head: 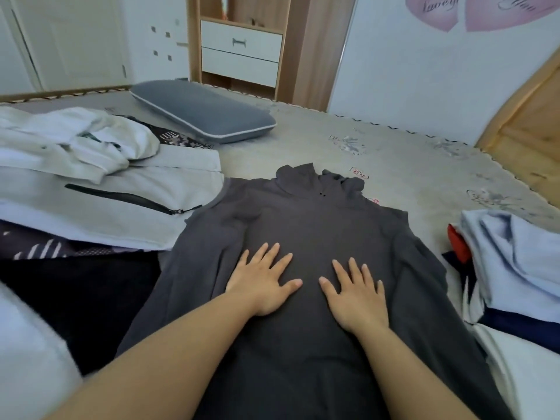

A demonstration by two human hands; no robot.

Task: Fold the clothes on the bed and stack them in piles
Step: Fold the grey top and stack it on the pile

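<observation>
A dark grey hooded top (306,219) lies spread flat on the bed (394,153), hood pointing away from me, sleeves laid along its sides. My left hand (263,283) presses flat on its chest area, fingers straight and spread. My right hand (354,294) presses flat beside it, a small gap between the two thumbs. Neither hand grips the cloth.
A light grey zip jacket (115,201) and a crumpled white garment (75,140) lie at the left over dark patterned clothes (36,247). Pale blue, navy and red clothes (515,262) sit at the right. A grey pillow (200,110) lies farther back. A wooden headboard (527,125) stands at right.
</observation>
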